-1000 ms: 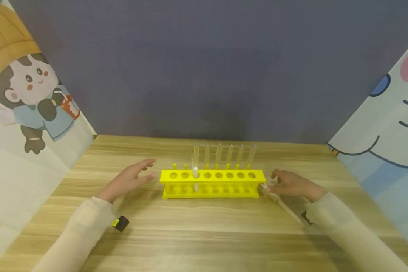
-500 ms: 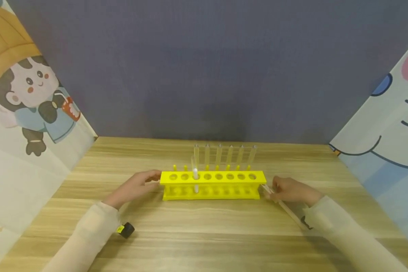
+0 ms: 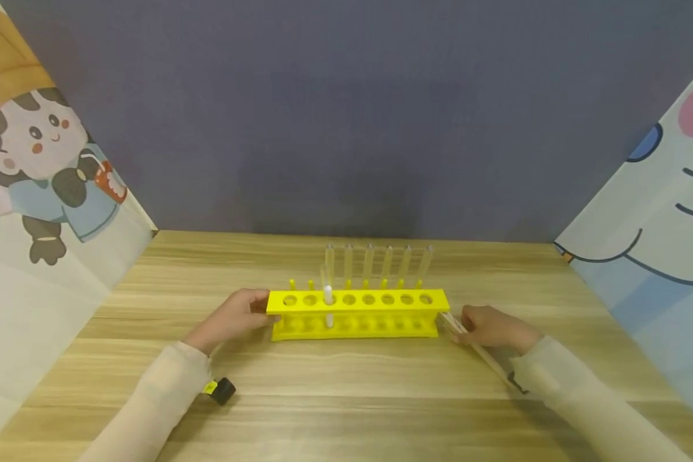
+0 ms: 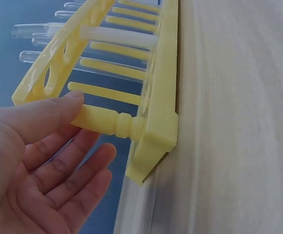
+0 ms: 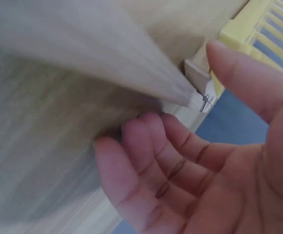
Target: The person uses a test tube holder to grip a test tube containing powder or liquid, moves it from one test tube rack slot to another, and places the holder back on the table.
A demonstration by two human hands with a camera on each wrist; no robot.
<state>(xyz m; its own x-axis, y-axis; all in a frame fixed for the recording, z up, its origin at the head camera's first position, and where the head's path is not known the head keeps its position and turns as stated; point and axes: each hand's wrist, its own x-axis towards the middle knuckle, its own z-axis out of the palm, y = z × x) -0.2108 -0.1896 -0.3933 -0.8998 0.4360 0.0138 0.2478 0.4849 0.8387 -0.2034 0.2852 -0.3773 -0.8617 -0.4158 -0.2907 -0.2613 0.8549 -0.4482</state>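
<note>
A yellow test tube rack [image 3: 358, 300] stands on the wood-grain table. My left hand [image 3: 235, 319] holds its left end; in the left wrist view the thumb [image 4: 53, 114] presses the rack's end post [image 4: 102, 119], with the index finger behind it. One tube [image 3: 328, 296], clear above and white below, stands in a hole left of the middle. Several clear test tubes [image 3: 368, 263] sit upside down on the rear pegs. To the right, my right hand [image 3: 493, 328] is around a wooden test tube clamp [image 3: 485, 354], its thumb [image 5: 249, 78] and fingers apart.
The clamp's head lies close against the rack's right end. A dark panel [image 3: 346, 115] rises behind the table [image 3: 346, 404]. Cartoon-printed sheets stand at the left [image 3: 52, 160] and right [image 3: 664, 212]. A small black block [image 3: 224, 390] is beside the left sleeve.
My left hand has moved right, from beside the rack onto its left end post. The right hand has drawn in lower around the clamp. The rack has hardly moved.
</note>
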